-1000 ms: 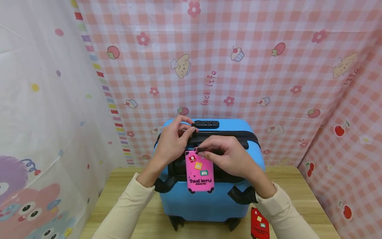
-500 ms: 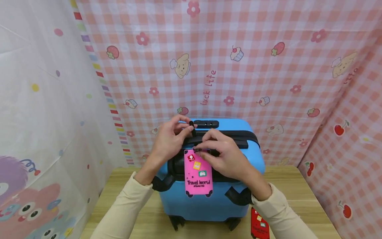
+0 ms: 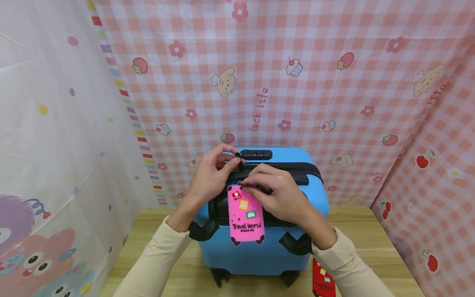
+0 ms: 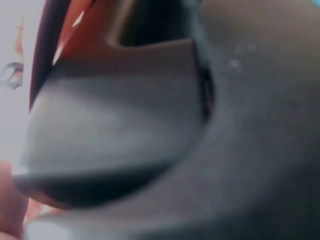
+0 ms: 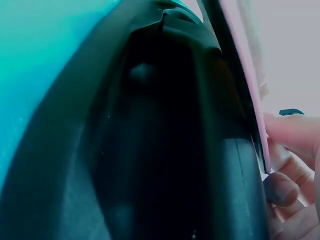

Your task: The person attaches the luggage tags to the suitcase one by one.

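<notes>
A blue suitcase point(image 3: 256, 258) stands on the table, its black carry handle point(image 3: 301, 180) toward me. In front of the handle hangs a pink luggage tag point(image 3: 246, 227) printed "Travel World". My left hand point(image 3: 209, 175) pinches the end of a black strap point(image 3: 239, 162) between thumb and fingers, above the handle. With thumb and fingertips my right hand point(image 3: 280, 189) pinches the black strap part at the tag's top, partly hidden behind the fingers. In the right wrist view the pink tag point(image 5: 247, 70) shows edge-on beside my fingers point(image 5: 295, 137). The left wrist view is mostly blurred black handle point(image 4: 110, 125).
A red luggage tag point(image 3: 323, 280) lies on the wooden table point(image 3: 375, 243), close to my right sleeve. A black combination lock point(image 3: 256, 154) sits on the suitcase's top. Patterned cloths point(image 3: 315, 95) hang behind and at both sides.
The pink luggage tag has shifted a little left and down. Both hands have moved slightly left, and more of the strap end shows above my left fingers.
</notes>
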Demonstrator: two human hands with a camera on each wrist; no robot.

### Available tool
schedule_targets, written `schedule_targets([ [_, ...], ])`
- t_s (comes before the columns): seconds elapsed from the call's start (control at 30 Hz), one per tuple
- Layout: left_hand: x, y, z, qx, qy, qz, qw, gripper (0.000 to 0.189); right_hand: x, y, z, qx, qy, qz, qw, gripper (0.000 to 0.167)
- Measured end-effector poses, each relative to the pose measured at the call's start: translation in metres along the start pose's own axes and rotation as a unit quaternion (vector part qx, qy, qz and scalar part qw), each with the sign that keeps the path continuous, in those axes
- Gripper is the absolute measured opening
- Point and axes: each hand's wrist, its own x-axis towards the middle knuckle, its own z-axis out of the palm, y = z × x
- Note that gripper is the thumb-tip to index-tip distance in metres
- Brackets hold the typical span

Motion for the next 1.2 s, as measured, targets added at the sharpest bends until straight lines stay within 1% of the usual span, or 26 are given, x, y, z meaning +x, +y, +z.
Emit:
schedule_targets([
  [0.1, -0.001, -0.001, 0.0, -0.013, -0.005, 0.005, 0.9999, 0.012, 0.0, 0.0, 0.0, 0.0, -0.002, 0.001, 1.0, 0.016],
  [0.23, -0.001, -0.003, 0.0, -0.032, -0.008, 0.01, 0.9994, 0.012, 0.001, -0.002, -0.002, -0.01, -0.01, 0.026, 0.9996, 0.016],
  [0.3, -0.002, -0.003, 0.0, -0.04, -0.009, 0.008, 0.9991, 0.012, 0.001, -0.002, -0.003, -0.016, -0.014, 0.04, 0.999, 0.017],
  [0.4, -0.002, -0.004, -0.001, -0.048, -0.012, 0.005, 0.9988, 0.012, 0.003, -0.003, -0.004, -0.024, -0.02, 0.052, 0.9982, 0.017],
  [0.63, -0.002, -0.004, 0.0, -0.058, -0.007, -0.006, 0.9983, 0.014, 0.007, -0.003, -0.005, -0.041, -0.031, 0.058, 0.997, 0.016],
  [0.87, -0.003, -0.002, 0.0, -0.065, -0.005, -0.01, 0.9978, 0.015, 0.009, -0.002, -0.005, -0.042, -0.041, 0.068, 0.996, 0.015],
  [1.07, -0.004, -0.002, 0.001, -0.069, -0.003, -0.011, 0.9975, 0.014, 0.012, 0.0, -0.007, -0.028, -0.054, 0.056, 0.9966, 0.016],
  [1.2, -0.004, -0.002, 0.001, -0.067, -0.001, -0.018, 0.9976, 0.014, 0.014, 0.003, -0.007, -0.016, -0.05, 0.05, 0.9974, 0.014],
])
